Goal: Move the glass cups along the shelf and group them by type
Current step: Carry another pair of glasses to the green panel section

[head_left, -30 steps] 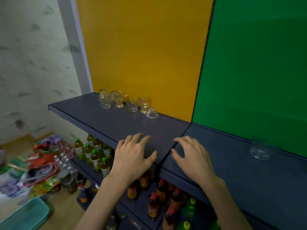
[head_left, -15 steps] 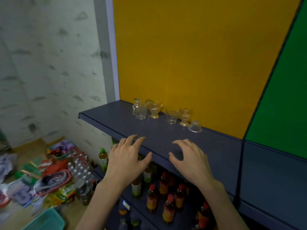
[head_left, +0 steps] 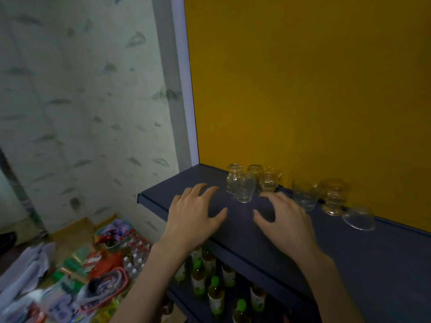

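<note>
Left hand (head_left: 194, 217): fingers (head_left: 198, 190) spread and nearly straight, holding nothing, over the front part of the shelf (head_left: 256, 238) close to its left end. Right hand (head_left: 283, 220): fingers (head_left: 268, 195) spread and loosely curved, thumb out toward the left hand, holding nothing; whether the tips touch the shelf surface cannot be told. The right fingertips lie just in front of the cluster of glass jars (head_left: 242, 183) standing upright at the shelf's back left corner, a stemmed amber-tinted cup (head_left: 269, 179) among them. Further right along the back edge: a clear tumbler (head_left: 304, 197) upright, just beside the right hand; next a second stemmed cup (head_left: 333, 197) upright; then a clear cup lying tipped over (head_left: 359, 217), apart from the others. All glassware sits against the yellow back panel (head_left: 303, 89). Below the shelf, a lower tier carries bottles (head_left: 214, 292) with green and red caps. Left of the unit, a patterned wall (head_left: 81, 101); on the floor, mixed packaged goods (head_left: 93, 276), blurred.
</note>
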`<action>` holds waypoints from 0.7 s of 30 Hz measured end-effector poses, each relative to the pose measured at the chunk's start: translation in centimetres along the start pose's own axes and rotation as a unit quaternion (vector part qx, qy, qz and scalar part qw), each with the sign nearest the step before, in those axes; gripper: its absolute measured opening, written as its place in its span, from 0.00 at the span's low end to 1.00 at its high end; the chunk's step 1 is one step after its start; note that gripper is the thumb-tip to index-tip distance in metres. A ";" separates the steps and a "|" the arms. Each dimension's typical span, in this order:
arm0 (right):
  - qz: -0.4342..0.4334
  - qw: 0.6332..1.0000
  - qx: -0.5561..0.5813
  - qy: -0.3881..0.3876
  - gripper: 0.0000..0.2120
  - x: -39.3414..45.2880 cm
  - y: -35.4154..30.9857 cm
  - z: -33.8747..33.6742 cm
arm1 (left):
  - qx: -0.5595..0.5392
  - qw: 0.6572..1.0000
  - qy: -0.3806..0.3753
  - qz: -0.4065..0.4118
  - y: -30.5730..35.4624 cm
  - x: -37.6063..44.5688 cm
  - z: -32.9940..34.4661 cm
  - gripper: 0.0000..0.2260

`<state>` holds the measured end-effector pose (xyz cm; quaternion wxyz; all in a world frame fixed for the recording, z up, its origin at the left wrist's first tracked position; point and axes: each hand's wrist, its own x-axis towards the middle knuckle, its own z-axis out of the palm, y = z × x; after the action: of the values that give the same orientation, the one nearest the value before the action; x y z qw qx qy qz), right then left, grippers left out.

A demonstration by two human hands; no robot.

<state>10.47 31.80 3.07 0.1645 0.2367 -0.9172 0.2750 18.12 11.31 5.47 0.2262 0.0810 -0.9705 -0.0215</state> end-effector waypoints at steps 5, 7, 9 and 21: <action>0.025 0.999 0.003 0.034 0.21 4.9 0.4 1.8 | -0.005 1.000 0.002 0.026 -3.0 6.8 2.0 0.29; 0.041 0.999 -0.003 0.036 0.21 6.0 0.9 2.7 | -0.014 0.999 -0.012 0.039 -3.8 8.7 3.5 0.29; 0.055 0.998 -0.026 0.035 0.20 6.9 1.3 3.3 | -0.028 0.998 -0.024 0.051 -4.6 10.6 4.8 0.30; 0.168 0.978 -0.111 0.055 0.20 10.7 1.2 5.9 | -0.170 0.959 -0.105 0.200 -7.1 22.7 11.3 0.33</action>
<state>-0.09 25.54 2.48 0.1909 0.0437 -0.9583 0.2079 -5.89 0.60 4.69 0.1330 -0.1570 -0.9673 -0.1485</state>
